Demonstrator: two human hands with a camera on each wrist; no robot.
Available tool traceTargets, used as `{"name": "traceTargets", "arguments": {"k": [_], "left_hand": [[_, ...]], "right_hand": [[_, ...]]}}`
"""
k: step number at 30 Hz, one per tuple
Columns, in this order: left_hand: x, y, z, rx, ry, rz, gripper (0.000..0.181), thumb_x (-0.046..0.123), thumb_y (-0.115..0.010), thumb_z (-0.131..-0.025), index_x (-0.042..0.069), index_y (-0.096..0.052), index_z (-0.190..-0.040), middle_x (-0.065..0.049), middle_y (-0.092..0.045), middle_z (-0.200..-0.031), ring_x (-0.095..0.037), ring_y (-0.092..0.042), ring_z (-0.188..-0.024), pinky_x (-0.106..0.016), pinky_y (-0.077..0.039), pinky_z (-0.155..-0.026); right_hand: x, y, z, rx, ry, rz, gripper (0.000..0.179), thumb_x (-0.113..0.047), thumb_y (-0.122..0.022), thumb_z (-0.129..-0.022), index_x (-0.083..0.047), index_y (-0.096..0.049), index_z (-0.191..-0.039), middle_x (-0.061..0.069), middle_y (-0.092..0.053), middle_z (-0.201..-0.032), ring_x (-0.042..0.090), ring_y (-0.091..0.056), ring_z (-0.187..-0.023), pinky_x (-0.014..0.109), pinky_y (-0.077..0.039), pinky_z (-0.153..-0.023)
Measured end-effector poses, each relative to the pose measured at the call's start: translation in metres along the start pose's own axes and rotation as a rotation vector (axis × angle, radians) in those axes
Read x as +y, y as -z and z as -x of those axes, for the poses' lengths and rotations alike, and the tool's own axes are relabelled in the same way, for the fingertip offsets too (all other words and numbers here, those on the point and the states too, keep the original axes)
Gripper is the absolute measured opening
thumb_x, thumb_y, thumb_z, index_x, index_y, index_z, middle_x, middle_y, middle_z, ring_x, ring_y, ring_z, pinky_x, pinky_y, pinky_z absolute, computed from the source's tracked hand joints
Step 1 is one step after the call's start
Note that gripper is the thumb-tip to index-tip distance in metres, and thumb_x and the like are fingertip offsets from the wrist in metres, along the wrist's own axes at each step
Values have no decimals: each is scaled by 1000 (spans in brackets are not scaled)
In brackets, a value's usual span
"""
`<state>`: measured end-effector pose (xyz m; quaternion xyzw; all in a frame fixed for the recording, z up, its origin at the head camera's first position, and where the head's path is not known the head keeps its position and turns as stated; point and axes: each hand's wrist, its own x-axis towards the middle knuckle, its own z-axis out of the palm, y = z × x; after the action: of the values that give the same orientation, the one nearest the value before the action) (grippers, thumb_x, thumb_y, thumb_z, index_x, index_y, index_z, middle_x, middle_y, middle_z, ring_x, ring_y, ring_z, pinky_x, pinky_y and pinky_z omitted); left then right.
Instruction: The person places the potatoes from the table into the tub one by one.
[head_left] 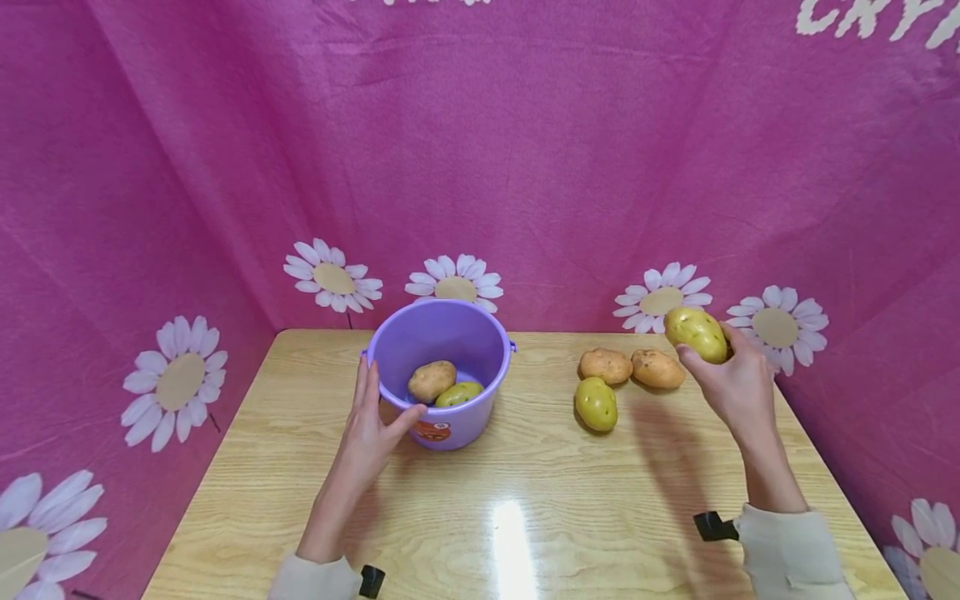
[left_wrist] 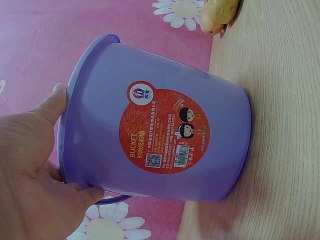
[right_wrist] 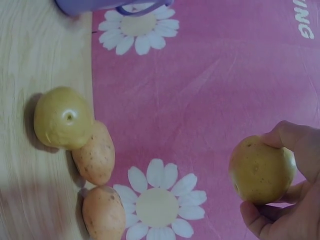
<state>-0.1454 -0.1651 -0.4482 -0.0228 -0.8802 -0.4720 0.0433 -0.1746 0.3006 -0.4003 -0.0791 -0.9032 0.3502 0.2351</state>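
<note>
A purple bucket stands on the table, a tan potato and a yellow-green potato lying inside. My left hand holds it at the rim, thumb on the near edge and fingers along the left side. In the left wrist view the bucket's red round label faces the camera. Raised above the table's right side, my right hand grips another yellow-green potato between thumb and fingers. Below and left of that hand lie two tan potatoes and one yellow-green potato.
The wooden table reaches back to a pink cloth printed with white daisies, which also hangs along both sides. A thin purple handle hangs at the bucket's side.
</note>
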Motion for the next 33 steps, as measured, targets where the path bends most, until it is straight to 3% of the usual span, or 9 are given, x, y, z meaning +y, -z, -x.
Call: {"name": "traceTargets", "arguments": {"k": [13, 24, 33], "left_hand": [[0, -1, 0, 5, -5, 1, 105, 41, -75, -96, -3, -8, -164, -11, 5, -173, -37, -7, -157, -56, -14, -124], [1, 0, -1, -1, 12, -2, 105, 41, -75, -96, -1, -7, -164, -10, 6, -173, -37, -6, -157, -56, -14, -124], [-1, -2, -2, 18, -15, 4, 103, 32, -77, -96, -4, -8, -163, -14, 5, -173, -37, -8, -157, -55, -14, -124]], "right_hand": [[-31, -31, 4, -87, 54, -40, 67, -29, -78, -90, 10, -57, -139, 29, -65, -114, 38, -61, -93, 43, -48, -74], [-64, -57, 8, -141, 98, -100, 61, -27, -80, -88, 4, -61, -137, 22, -68, -107, 32, -61, -85, 40, -49, -70], [-91, -79, 11, -210, 147, -162, 60, -27, -79, -89, 5, -60, -136, 20, -69, -106, 29, -65, -79, 38, -51, -67]]}}
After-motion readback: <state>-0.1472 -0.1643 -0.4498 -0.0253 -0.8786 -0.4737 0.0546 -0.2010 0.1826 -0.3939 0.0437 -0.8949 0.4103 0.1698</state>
